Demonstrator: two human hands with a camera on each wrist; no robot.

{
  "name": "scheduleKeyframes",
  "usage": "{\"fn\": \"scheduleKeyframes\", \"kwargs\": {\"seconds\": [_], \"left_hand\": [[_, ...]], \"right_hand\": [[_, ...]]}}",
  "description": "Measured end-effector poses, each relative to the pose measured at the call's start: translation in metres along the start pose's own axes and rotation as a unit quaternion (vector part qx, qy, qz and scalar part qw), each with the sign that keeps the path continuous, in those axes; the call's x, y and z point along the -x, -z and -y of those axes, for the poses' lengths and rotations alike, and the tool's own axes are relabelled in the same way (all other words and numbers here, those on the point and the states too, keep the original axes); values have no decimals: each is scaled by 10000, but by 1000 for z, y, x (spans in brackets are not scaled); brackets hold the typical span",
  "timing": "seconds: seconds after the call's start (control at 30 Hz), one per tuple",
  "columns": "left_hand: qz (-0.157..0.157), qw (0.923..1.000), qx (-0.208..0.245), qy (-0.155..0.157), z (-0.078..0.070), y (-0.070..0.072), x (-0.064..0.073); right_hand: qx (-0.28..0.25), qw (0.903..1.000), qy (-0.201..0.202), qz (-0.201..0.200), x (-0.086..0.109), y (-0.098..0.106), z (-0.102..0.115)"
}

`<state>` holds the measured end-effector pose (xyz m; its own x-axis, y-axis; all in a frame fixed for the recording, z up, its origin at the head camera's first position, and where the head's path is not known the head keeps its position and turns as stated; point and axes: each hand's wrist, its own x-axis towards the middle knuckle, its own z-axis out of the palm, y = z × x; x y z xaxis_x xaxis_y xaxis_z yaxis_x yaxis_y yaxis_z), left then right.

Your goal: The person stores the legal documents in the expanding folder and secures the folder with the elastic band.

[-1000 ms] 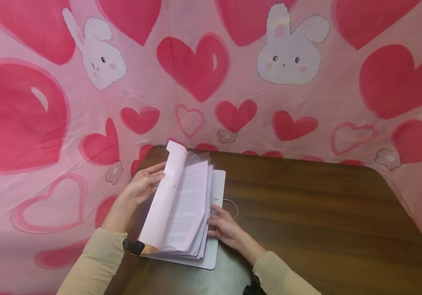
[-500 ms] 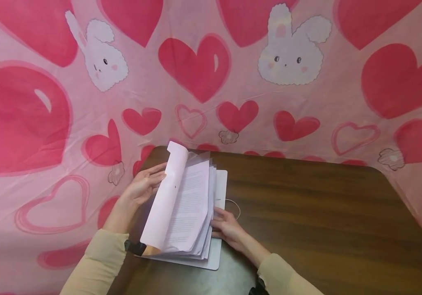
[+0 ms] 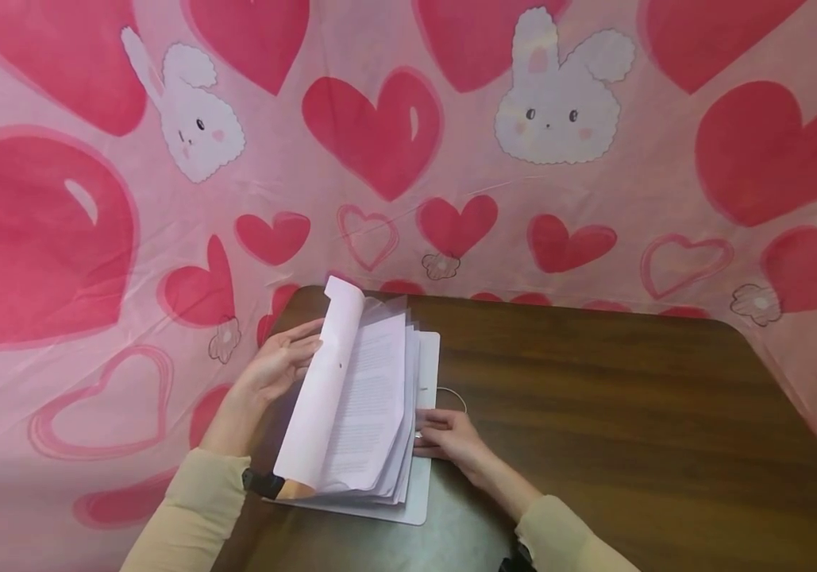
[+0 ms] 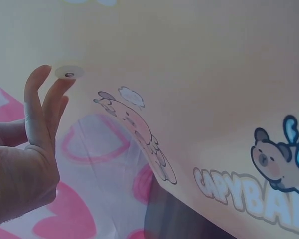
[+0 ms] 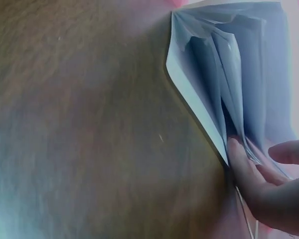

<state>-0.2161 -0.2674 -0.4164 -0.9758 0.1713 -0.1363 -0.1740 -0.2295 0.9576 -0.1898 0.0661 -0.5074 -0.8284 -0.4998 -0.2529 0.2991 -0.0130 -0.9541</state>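
Observation:
A document folder (image 3: 368,405) with clear pockets and printed sheets lies on the table, its front cover (image 3: 311,405) lifted and curling to the left. My left hand (image 3: 275,369) props that cover from its outer side, fingers extended against it. In the left wrist view, those fingertips (image 4: 65,85) meet the cover beside a round button (image 4: 69,73); cartoon capybaras and lettering decorate this side. My right hand (image 3: 454,438) is at the folder's right edge, over the pale back cover (image 3: 415,492). From the right wrist, one finger (image 5: 239,154) reaches between the back cover and the fanned pockets.
A thin pale cord (image 3: 456,395) loops out from the folder's right side onto the brown wooden table (image 3: 615,429). Behind and to the left hangs a pink cloth (image 3: 451,151) with hearts and rabbits. Black straps (image 3: 263,482) circle the wrists.
My right hand has slid slightly right and toward me along the folder's edge, away from the sheets. My left hand and the lifted cover stay nearly as they were.

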Motion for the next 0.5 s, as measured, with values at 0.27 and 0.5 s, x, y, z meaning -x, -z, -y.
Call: {"fn": "scheduleKeyframes", "kwargs": {"seconds": [0.27, 0.5], "left_hand": [[107, 9999, 13, -13, 2, -4, 0], [57, 9999, -144, -11, 3, -6, -1]], "right_hand": [[999, 9920, 629, -457, 8, 32, 9], [3323, 9059, 2313, -1242, -4, 77, -8]]}}
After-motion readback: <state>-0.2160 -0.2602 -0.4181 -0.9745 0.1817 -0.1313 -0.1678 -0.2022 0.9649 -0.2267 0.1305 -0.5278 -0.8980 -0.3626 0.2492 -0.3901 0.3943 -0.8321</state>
